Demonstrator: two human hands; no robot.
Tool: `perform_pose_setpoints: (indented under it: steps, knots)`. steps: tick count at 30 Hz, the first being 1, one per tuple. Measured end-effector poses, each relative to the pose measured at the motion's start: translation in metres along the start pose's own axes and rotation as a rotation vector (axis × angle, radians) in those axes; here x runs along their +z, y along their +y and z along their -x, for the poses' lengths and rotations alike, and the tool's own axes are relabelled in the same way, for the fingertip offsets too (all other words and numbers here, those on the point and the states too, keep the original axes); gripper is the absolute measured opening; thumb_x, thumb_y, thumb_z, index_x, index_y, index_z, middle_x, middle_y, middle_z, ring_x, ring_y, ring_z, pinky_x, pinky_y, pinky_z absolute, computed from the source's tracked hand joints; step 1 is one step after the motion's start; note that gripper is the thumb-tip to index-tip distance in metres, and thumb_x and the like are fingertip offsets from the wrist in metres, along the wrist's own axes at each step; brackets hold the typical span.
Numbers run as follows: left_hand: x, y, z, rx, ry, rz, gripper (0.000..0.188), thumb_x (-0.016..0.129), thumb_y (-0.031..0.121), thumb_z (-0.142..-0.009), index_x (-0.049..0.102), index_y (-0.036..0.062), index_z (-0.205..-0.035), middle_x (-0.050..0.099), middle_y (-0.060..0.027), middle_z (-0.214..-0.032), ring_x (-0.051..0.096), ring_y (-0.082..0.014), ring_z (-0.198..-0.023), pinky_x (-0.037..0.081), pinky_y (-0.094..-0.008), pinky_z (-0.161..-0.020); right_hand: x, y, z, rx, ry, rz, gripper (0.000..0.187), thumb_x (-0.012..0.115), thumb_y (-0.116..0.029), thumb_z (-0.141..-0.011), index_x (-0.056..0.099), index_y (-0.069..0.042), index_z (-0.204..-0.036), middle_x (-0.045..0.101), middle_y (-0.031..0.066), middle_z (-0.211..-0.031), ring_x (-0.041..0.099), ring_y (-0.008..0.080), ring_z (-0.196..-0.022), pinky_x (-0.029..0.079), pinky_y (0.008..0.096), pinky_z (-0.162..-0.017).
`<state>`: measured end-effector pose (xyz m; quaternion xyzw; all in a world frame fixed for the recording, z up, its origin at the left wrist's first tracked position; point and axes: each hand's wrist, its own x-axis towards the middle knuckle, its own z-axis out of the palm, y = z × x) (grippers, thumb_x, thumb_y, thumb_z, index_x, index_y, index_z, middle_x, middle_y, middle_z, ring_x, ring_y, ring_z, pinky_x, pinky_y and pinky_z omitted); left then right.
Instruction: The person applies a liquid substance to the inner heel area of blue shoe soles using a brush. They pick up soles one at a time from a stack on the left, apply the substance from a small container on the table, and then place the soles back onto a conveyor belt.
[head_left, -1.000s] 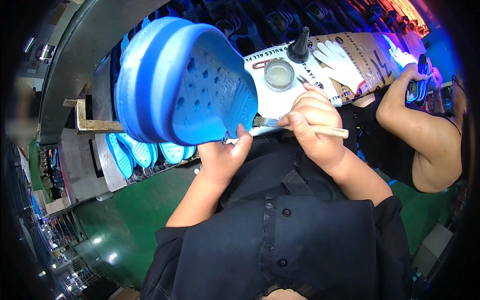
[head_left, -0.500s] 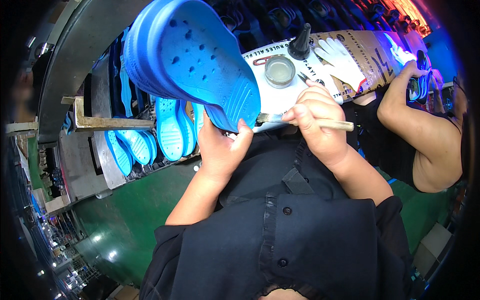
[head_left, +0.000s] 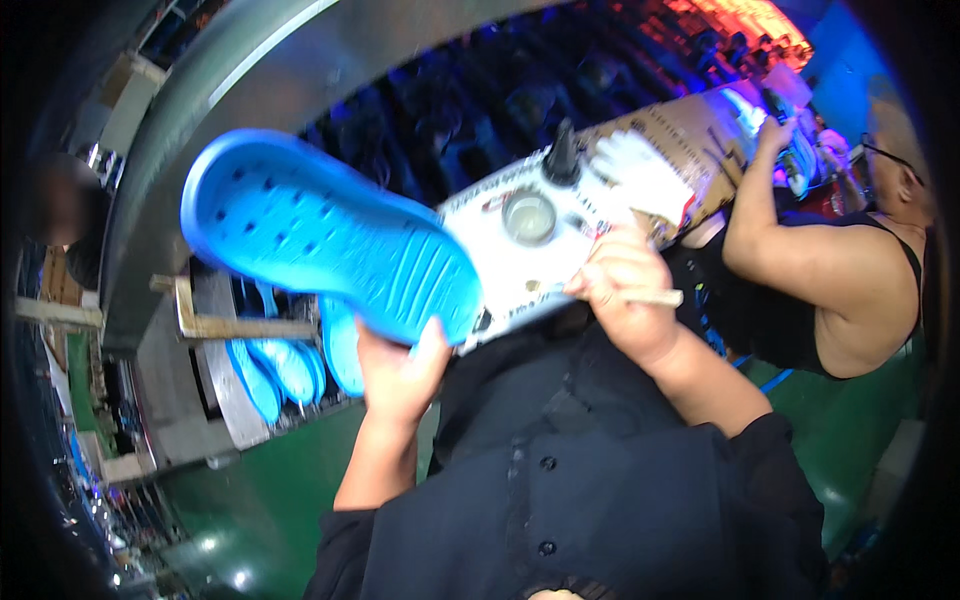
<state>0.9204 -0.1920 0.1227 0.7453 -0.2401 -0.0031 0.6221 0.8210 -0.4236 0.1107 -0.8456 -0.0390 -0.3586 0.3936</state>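
My left hand (head_left: 398,375) grips a bright blue foam shoe sole (head_left: 330,240) by its near right end, thumb on top. The sole is tilted, with its footbed towards me, small holes in the far left part and ridges near my thumb. My right hand (head_left: 628,290) is closed around a brush (head_left: 655,297) with a pale handle. The brush points left towards the sole, its blurred bristle end apart from it. Beyond my right hand, a round jar (head_left: 529,217) of cloudy liquid stands on a white printed board (head_left: 495,265). Behind the jar is a black cone-topped bottle (head_left: 562,160).
A white glove (head_left: 640,175) lies right of the bottle. More blue soles (head_left: 265,380) rest at left below a wooden bracket (head_left: 245,328). A curved metal frame (head_left: 220,70) arches at upper left. At right, a co-worker (head_left: 825,250) handles blue-lit items beside brown cardboard (head_left: 690,130).
My left hand has lowered and turned the sole, so its far end points more to the left. The brush tip, at the sole's edge before, is now apart from it. The view has tilted.
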Motion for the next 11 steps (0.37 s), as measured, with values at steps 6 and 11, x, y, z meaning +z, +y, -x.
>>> perform_pose_setpoints:
  steps: [6, 11]
  knots:
    - [-0.024, 0.073, -0.016, -0.517, -0.513, 0.525, 0.072, 0.066, 0.012, -0.076, 0.026, -0.0054, -0.133, 0.062, -0.0199, -0.096, 0.063, -0.0202, -0.055, 0.053, -0.0286, -0.044, -0.016, 0.008, 0.007, 0.103, 0.081, -0.024, 0.022, 0.06, -0.013, -0.085, 0.065, -0.009, -0.063, 0.057, 0.0037, -0.061, 0.057, 0.0232, -0.067, 0.04, 0.0395, -0.089]
    - [0.002, 0.095, -0.042, -0.633, -0.862, 0.554, 0.084, 0.067, 0.012, -0.074, 0.018, -0.0038, -0.141, 0.061, -0.0209, -0.102, 0.065, -0.0201, -0.056, 0.054, -0.0284, -0.043, -0.037, 0.02, 0.021, 0.196, 0.064, -0.024, 0.021, 0.062, -0.019, -0.084, 0.067, -0.011, -0.065, 0.061, 0.0063, -0.066, 0.059, 0.0238, -0.074, 0.038, 0.0422, -0.094]
